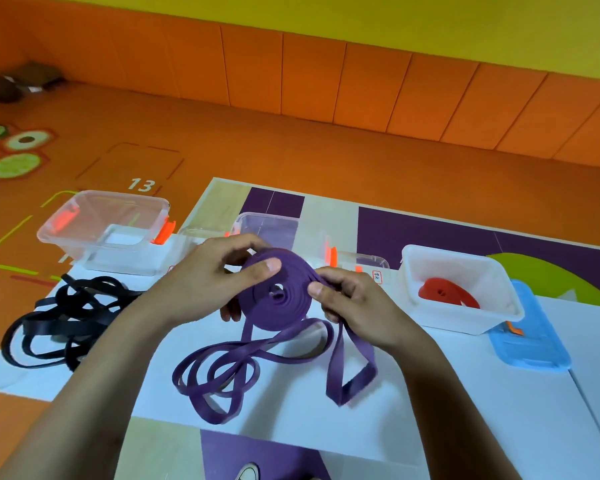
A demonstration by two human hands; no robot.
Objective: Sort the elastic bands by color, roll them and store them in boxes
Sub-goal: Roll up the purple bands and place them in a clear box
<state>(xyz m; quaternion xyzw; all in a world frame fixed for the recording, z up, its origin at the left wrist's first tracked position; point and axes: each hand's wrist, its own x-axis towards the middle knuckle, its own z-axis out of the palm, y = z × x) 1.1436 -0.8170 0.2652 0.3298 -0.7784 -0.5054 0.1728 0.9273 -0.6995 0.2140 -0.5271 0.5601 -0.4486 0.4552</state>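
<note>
- An orange floor [291, 150] is running back to orange padded wall panels [361, 81], with a yellow wall above them
- A low surface [326, 431] covered by a white sheet is lying in front of the person, with purple and pale wood areas showing round it
- The left hand [201, 282] is holding a purple roll [274, 310] of elastic band just above the surface, its fingers [229, 311] curling under the roll's left side and the thumb pressing on top
- The right hand [357, 306] is pinching the band at the roll's right edge, thumb on top and the other fingers folded beneath
- The unrolled purple band [222, 372] is trailing down from the roll and lying in loose loops on the white sheet, near the person
- A tangle of black bands [56, 323] is lying at the left end of the surface, well apart from the purple loops
- A clear box [84, 216] with orange latches is standing behind the black bands
- A second clear box [274, 223] is showing above the hands, and a third clear box [368, 261] is partly hidden behind the right hand
- A white box [430, 258] is standing at the right, holding a red rolled band [444, 292]
- A blue lid [530, 337] is lying flat just beside the white box, on its right
</note>
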